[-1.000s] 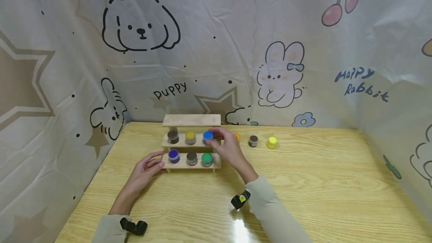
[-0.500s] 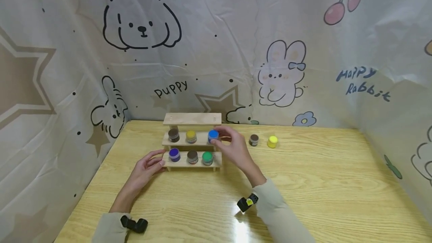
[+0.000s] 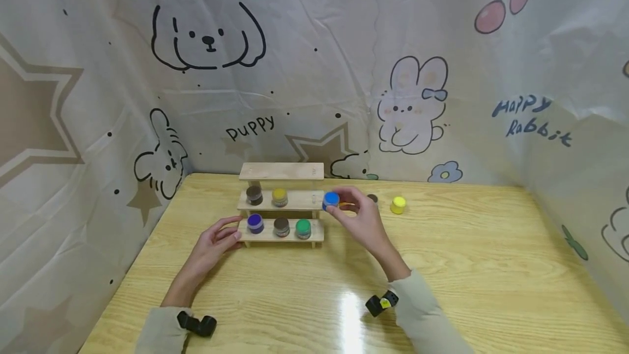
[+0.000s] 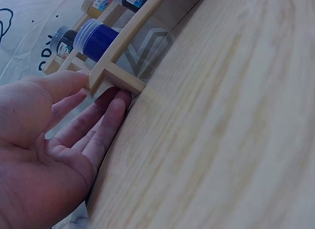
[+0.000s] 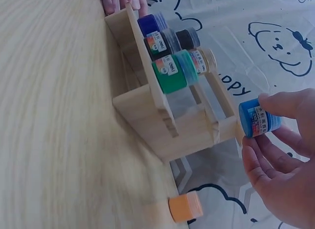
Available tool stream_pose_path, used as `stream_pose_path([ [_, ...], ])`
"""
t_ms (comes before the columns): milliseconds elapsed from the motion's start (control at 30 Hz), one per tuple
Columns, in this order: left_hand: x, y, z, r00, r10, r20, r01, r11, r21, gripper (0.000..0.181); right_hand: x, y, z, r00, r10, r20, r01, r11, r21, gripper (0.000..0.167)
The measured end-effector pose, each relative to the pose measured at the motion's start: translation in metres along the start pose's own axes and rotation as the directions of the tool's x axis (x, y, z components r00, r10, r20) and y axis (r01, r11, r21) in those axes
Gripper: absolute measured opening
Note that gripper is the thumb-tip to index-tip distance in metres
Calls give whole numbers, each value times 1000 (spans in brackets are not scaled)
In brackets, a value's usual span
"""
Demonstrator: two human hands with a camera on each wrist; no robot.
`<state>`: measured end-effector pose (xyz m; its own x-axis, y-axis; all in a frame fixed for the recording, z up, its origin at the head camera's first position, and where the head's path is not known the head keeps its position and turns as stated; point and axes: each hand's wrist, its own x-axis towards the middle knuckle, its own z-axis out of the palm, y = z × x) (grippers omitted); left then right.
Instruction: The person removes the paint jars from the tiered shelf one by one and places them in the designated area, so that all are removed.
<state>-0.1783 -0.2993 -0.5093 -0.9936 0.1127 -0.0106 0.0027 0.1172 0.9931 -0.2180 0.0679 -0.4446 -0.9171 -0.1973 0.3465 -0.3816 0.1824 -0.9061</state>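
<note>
1. The right hand (image 3: pixel 366 225) pinches the blue jar (image 3: pixel 331 199) between thumb and fingertips, the gap only as wide as the jar. The jar is just beside the right end of the wooden rack (image 3: pixel 282 171), level with its middle shelf; whether they touch, I cannot tell.
2. The left hand (image 3: pixel 212 246) grips the rack's left end, thumb on the lower shelf's corner, fingers bent beneath. A light, steady hold seems best here, since a tug could shake the other jars.
3. Good handling probably means keeping the blue jar upright and its base clear of the shelf edge, and watching the orange jar (image 5: pixel 185 207) on the table, to the right of the rack.
4. The rack is pale, bare wood: flat planks, squared edges, stepped tiers.
5. The jars are squat cylinders with smooth, plastic-looking walls, likely slippery. The purple jar (image 3: pixel 255 223) and green jar (image 3: pixel 303 228) sit at opposite ends of the rack's lower shelf.
6. The table (image 3: pixel 295 288) is wood-grained and glossy.
</note>
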Motion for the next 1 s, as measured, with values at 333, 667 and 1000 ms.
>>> stream_pose_path([
  [333,0,2,1,1000,-9,-4,9,1000,13,48,-13,-19,-12,1000,25,-11,-25,999,-26,34],
  [667,0,2,1,1000,15,8,-15,1000,13,49,-15,23,-23,996,72,-45,-73,997,-18,38],
  [1000,1,-3,-1,999,44,10,-45,999,23,48,-16,44,-29,991,127,-44,-128,992,-18,36],
])
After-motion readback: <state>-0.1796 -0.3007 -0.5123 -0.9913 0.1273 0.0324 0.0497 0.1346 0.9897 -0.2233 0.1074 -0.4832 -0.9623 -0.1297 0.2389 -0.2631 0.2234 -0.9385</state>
